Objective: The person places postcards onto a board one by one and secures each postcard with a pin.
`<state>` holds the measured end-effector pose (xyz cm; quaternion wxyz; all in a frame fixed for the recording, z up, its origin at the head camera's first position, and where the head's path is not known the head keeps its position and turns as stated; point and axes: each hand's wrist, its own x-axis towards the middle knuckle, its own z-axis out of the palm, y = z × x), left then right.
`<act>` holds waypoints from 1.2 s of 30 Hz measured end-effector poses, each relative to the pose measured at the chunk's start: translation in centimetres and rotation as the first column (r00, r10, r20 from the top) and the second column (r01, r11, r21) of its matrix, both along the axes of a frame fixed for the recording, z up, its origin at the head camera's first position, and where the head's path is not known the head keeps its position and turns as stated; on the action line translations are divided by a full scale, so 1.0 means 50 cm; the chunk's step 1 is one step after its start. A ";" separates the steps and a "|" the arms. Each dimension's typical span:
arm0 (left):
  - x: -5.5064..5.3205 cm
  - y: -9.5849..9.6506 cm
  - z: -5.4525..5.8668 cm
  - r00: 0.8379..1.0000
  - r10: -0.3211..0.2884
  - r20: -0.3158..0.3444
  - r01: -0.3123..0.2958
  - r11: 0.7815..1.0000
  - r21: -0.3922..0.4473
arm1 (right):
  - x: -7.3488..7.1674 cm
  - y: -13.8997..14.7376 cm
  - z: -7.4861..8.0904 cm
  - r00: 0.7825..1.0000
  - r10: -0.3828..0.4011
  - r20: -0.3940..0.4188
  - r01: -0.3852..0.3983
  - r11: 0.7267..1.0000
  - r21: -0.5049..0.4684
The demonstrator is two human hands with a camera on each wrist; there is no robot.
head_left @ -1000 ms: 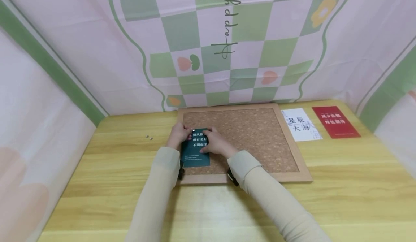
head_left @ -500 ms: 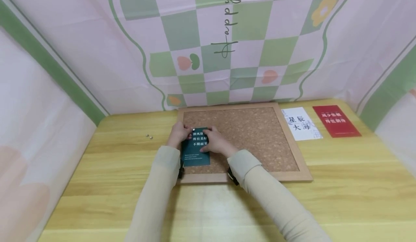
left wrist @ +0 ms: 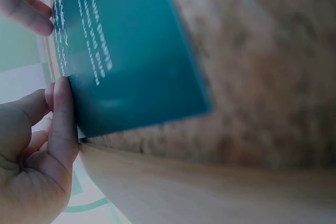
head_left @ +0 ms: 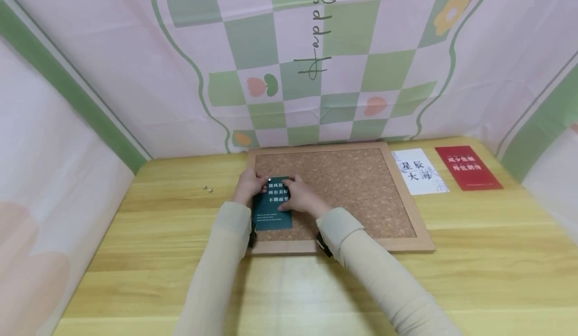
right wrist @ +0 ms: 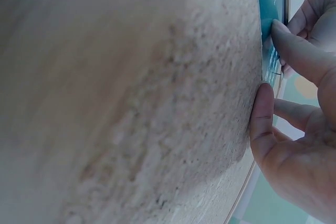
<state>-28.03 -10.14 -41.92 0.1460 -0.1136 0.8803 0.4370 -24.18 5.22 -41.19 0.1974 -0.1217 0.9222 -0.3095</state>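
A dark teal card point(head_left: 273, 219) with white lettering lies on the left part of the framed corkboard point(head_left: 352, 195). At its top edge my left hand point(head_left: 248, 185) pinches a small silver thumbtack point(head_left: 270, 179). In the right wrist view the tack's thin pin point(right wrist: 278, 73) shows beside the card. My right hand point(head_left: 301, 195) spreads thumb and fingers over the card's right side, the thumb resting on its face and a forefinger at its top right. Left fingers point(left wrist: 62, 124) lie along the card's left edge in the left wrist view.
Two small silver tacks point(head_left: 207, 189) lie on the wooden table point(head_left: 171, 245) left of the board. To the board's right are a white card point(head_left: 420, 183) with black characters and a red card point(head_left: 471, 175). A patterned cloth point(head_left: 298, 110) hangs behind the table.
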 end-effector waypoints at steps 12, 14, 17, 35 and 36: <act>-0.006 0.000 -0.003 1.000 0.018 0.019 -0.018 1.000 -0.013 | 0.000 -0.001 0.002 1.000 0.002 0.004 -0.003 1.000 0.012; -0.004 0.000 -0.001 1.000 0.017 0.020 -0.017 1.000 -0.017 | 0.000 -0.001 0.002 1.000 0.005 0.003 -0.005 1.000 0.012; -0.002 0.001 0.002 1.000 0.015 0.021 -0.014 1.000 -0.023 | -0.001 -0.001 0.002 1.000 0.008 -0.003 -0.008 1.000 0.008; -0.010 0.000 -0.002 1.000 -0.001 0.017 0.001 0.999 -0.044 | -0.003 -0.002 -0.002 1.000 0.005 -0.010 -0.005 1.000 0.011; -0.012 0.000 -0.003 1.000 0.003 0.023 -0.002 0.999 -0.044 | -0.003 -0.002 -0.002 1.000 0.005 -0.012 -0.005 1.000 0.012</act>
